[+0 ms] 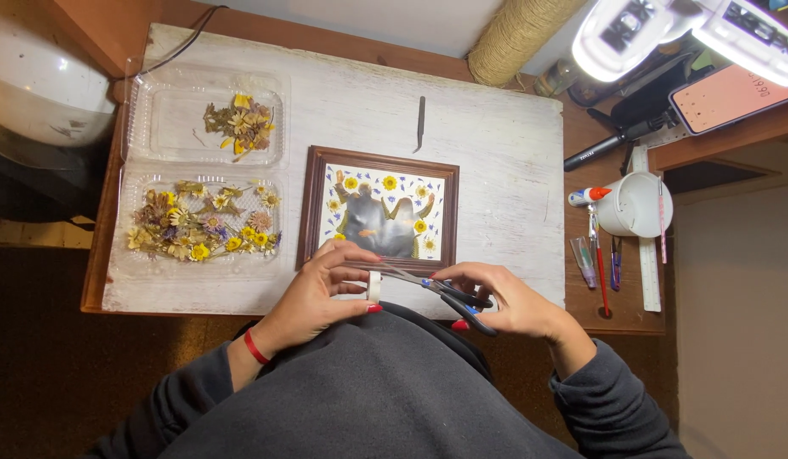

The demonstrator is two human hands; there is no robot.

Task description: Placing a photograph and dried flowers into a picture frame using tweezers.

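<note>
My left hand (322, 293) grips a small white roll of tape (374, 286) near the front edge of a white painted board (496, 153). My right hand (509, 299) holds black-handled scissors (441, 289), their blades pointing left and reaching the tape roll. Just beyond both hands lies a brown wooden picture frame (378, 212) filled with pressed yellow and blue flowers around a grey shape. A red band circles my left wrist.
Two clear plastic trays (147, 119) of dried flowers sit at the left. Grey tweezers (420, 123) lie behind the frame. At the right stand a white cup (636, 204), pens, a ruler, a glue tube, a twine spool (517, 34), a phone and a bright lamp.
</note>
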